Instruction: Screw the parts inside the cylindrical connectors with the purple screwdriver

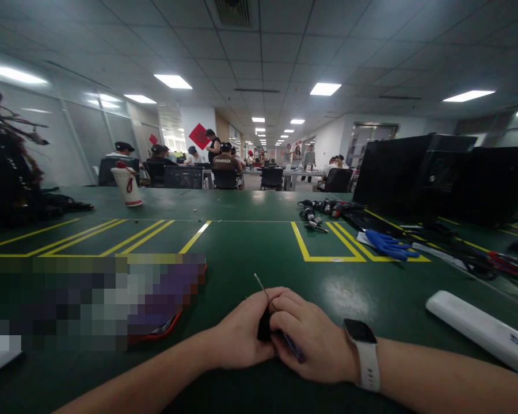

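Close together above the green table, my two hands meet in the lower middle of the head view. My right hand (317,333), with a watch (360,333) on the wrist, is closed round a screwdriver (294,347). Its thin metal shaft points up and to the left, and its dark handle slants down below the fingers. A small black object (264,326) is in my left hand (242,330), whose fingers curl round it. Most of that object is hidden by the hands, so its kind does not show. Whether the screwdriver's tip touches anything cannot be made out.
An orange-edged case (175,325), partly pixelated, lies left. A white paper cup (127,185) stands farther back. Power drills (314,215), a blue glove (388,244), cables and a black monitor (392,172) are right. A long white object (479,330) lies near my right arm. People sit beyond.
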Demonstrator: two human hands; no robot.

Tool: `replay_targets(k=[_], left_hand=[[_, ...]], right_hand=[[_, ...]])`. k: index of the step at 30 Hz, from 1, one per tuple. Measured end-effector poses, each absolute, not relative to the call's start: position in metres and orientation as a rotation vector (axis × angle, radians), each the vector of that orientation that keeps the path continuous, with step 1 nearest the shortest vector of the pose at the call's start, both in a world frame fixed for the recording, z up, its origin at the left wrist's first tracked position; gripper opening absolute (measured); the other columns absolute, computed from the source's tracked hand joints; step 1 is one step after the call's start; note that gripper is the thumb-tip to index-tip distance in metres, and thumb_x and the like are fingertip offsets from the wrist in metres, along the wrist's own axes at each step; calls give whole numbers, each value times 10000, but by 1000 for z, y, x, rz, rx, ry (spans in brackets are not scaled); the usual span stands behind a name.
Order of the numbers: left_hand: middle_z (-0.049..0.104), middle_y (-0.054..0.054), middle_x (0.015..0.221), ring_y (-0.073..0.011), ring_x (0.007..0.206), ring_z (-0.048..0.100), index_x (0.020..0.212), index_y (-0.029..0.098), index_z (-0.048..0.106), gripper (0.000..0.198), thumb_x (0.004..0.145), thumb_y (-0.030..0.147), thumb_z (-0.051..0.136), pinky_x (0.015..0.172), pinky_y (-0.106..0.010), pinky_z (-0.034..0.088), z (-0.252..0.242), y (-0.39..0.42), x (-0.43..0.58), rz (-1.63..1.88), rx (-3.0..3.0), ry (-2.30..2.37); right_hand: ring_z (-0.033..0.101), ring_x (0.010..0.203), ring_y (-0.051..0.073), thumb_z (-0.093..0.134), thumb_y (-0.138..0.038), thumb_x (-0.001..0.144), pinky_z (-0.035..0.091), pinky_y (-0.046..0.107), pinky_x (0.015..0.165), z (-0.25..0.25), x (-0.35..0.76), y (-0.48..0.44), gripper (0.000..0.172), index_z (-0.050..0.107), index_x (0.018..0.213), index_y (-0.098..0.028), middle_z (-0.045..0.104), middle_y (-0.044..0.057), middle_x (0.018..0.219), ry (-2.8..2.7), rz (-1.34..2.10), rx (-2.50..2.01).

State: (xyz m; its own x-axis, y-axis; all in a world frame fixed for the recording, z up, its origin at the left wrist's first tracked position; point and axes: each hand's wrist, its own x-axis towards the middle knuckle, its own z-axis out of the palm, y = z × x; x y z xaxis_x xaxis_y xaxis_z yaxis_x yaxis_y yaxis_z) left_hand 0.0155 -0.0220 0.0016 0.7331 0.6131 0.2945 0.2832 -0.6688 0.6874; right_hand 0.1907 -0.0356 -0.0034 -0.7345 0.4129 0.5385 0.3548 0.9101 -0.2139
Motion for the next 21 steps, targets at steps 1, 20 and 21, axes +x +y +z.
replay_targets(k=[1,20,21], left_hand=[[536,-93,1236,-221,1124,514,1245,175,411,638,637,61,569,1001,-366,396,2,-23,16,701,2320,691],[405,-62,1392,-280,1238,416,1251,269,481,524,739,251,594,1020,-474,357,-5,-21,10,701,2299,1199],[417,-61,1383,-282,1230,424,1243,269,491,507,746,264,589,1012,-475,365,-5,-21,10,687,2295,1193]], right_hand=[[479,958,194,510,-79,723,448,327,814,-4,190,-35,192,474,888,-171,541,70,936,-2453,141,-558],[513,898,222,529,-42,761,443,360,811,-19,288,95,124,561,859,-112,570,105,913,-2090,-298,-1493],[522,910,218,539,-72,785,442,364,819,-20,298,102,97,569,870,-108,574,105,925,-2056,-322,-1551]])
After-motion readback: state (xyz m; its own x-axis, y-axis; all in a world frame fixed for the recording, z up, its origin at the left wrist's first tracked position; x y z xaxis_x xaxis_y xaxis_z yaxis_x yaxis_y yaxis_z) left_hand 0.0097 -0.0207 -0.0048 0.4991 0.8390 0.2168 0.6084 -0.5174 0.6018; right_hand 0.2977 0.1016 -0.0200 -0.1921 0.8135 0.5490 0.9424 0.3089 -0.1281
